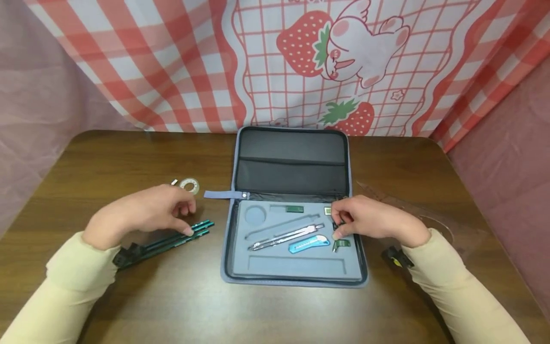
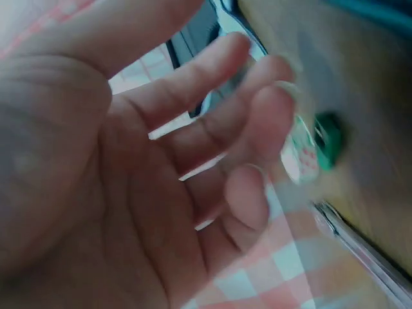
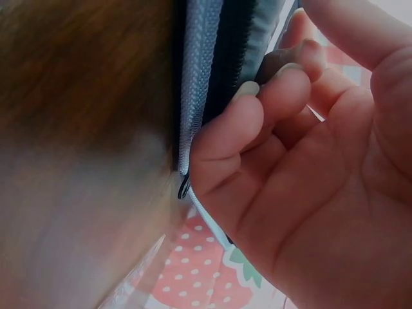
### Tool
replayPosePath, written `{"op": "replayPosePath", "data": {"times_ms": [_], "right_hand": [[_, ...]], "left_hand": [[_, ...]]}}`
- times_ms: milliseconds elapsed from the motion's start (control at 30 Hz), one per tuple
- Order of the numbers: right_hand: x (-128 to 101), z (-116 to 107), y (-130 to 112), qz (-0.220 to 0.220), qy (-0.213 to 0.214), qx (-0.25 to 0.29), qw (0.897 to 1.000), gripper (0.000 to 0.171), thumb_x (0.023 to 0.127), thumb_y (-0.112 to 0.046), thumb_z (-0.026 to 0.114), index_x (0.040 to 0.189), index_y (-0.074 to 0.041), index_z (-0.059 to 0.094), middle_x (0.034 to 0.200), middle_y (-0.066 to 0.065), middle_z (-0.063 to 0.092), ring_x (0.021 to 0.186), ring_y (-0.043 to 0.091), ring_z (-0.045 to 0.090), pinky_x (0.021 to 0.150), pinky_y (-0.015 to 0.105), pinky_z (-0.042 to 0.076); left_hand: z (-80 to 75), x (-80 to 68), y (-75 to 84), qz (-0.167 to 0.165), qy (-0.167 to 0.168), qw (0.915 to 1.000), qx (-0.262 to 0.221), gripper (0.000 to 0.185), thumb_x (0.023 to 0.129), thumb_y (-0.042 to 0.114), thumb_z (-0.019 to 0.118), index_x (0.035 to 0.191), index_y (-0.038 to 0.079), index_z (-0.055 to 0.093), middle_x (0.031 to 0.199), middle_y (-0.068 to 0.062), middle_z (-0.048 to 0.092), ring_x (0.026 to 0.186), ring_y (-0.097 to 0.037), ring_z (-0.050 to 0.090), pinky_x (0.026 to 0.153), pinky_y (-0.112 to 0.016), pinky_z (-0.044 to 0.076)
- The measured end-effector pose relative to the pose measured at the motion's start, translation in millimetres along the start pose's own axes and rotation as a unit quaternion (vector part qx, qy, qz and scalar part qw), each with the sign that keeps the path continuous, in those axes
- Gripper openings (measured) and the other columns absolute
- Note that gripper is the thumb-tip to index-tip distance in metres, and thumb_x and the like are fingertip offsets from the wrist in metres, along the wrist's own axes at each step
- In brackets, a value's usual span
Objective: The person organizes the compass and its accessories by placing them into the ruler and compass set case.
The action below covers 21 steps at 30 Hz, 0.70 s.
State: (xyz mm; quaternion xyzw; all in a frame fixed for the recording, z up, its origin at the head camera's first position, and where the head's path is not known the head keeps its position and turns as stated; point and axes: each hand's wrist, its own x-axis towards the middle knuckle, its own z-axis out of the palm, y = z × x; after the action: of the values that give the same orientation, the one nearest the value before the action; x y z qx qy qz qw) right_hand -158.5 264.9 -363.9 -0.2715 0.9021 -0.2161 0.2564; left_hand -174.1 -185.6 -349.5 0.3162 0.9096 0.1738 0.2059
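Case [image 1: 294, 145] lies open mid-worktop [image 1: 292, 310], grey tray [image 1: 238, 260] in its near half. Clock read from the tray's middle. Left hand [image 1: 148, 209] at 9 o'clock over the pencils [image 1: 172, 246] — fingers loosely bent, thumb apart, nothing held; thumb tip touching or just above them, can't say. Right hand [image 1: 371, 217] between 2 and 3 over the tray rim, fingers curled in; whether it pinches the small dark part [image 1: 337, 225] is hidden, can't tell. Green piece [image 1: 342, 244] just beside its thumb, at 3. Cutter [image 1: 308, 244] and silver rod [image 1: 285, 237] near centre, green block [image 1: 294, 209] at 12. White ring [image 1: 189, 180] out at 10, black thing [image 1: 393, 255] between 3 and 4.

Risks, my read: left hand dropping lower could scatter the pencils, since nothing walls them in. Right fingers are crowded — a careless turn could hook the green piece or bump the cutter from its slot. Right sleeve [image 1: 447, 263] sits close to the black thing, might drag it.
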Motion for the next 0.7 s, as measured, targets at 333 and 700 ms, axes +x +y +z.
{"op": "replayPosePath", "data": {"times_ms": [333,700], "right_hand": [[-1,0,-1,-0.007,0.005,0.005,1.0,0.029,0.084,-0.035,0.079,0.083,-0.02,0.054,0.065,-0.006,0.042,0.06,0.012,0.041,0.059,0.028,0.035],[-2,-1,-1,-0.003,0.005,0.001,1.0,0.029,0.084,-0.035,0.079,0.085,-0.019,0.055,0.065,-0.006,0.042,0.061,0.012,0.041,0.059,0.028,0.034]], "left_hand": [[6.2,-1.2,-2.0,-0.053,-0.089,0.9945,-0.017,0.027,0.077,0.028,0.085,0.07,0.017,0.062,0.065,0.007,0.054,0.061,-0.009,0.048,0.057,-0.029,0.041],[10.5,-2.1,13.2,-0.059,-0.091,0.994,0.014,0.029,0.08,0.026,0.082,0.067,0.019,0.057,0.065,0.009,0.05,0.06,-0.009,0.046,0.058,-0.028,0.039]]}}
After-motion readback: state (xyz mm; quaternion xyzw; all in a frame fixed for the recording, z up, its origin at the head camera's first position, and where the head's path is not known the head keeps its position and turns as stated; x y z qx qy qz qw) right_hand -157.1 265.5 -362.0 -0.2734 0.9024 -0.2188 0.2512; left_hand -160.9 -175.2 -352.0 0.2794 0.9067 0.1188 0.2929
